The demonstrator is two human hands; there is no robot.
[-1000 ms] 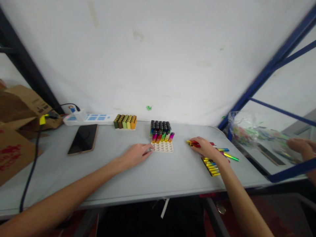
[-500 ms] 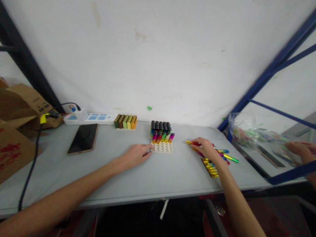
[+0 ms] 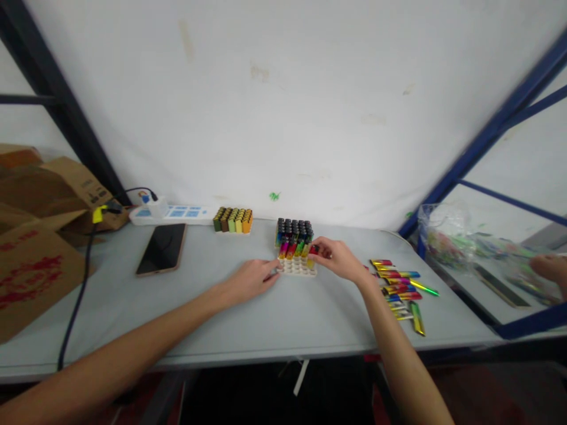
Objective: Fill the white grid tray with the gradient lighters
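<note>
My left hand (image 3: 253, 280) rests on the table with thumb and fingers closed at the left corner of a white holed tray (image 3: 297, 267). Upright lighters (image 3: 295, 228) with dark tops fill the tray's back rows, and a row of bright multicoloured ones (image 3: 290, 249) stands before them. At the tray's right side, my right hand (image 3: 335, 258) pinches a red-and-yellow lighter (image 3: 311, 260) upright over the holes. Its lower end is near the tray; whether it sits in a hole I cannot tell.
Loose shiny lighters (image 3: 401, 289) lie in a pile at right. Behind stand a block of green-to-orange lighters (image 3: 233, 221) and a power strip (image 3: 188, 213). A phone (image 3: 162, 249) and cardboard box (image 3: 39, 265) are left. Past the blue frame (image 3: 460, 147), another person's hand (image 3: 549, 271) shows.
My right hand has moved left from the loose pile to the tray, carrying a lighter. My left hand stays at the tray's corner. The view has shifted slightly.
</note>
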